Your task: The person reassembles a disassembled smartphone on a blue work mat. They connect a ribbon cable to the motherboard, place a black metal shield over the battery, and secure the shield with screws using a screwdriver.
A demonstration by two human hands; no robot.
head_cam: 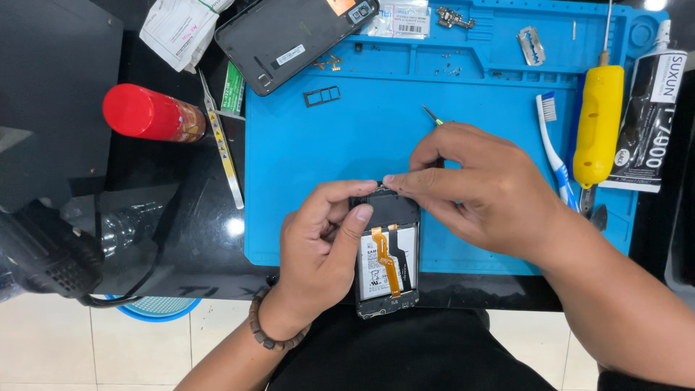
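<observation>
Head view looked straight down on the opened phone (387, 253), which lay at the near edge of the blue work mat (304, 159), its back off so the battery and one orange ribbon cable showed. My left hand (318, 246) was closed around the phone's left side, thumb pressed onto the dark upper part, I judge to keep it from sliding. My right hand (478, 185) pinched something thin and small at the phone's top edge between thumb and forefinger; I could not tell what it was, and a yellow-green tip (433, 116) poked out behind that hand. Farther out on the mat lay one dark card tray (322, 95), one razor blade (531, 45), one toothbrush (554, 148), one yellow-handled tool (598, 123) and one black glue tube (648, 119), all along the right side, probably within reach. One detached back cover (289, 32) sat at the top, a few loose screws near it. Left of the mat lay one pair of tweezers (223, 148) and one red can (148, 114) on its side.
</observation>
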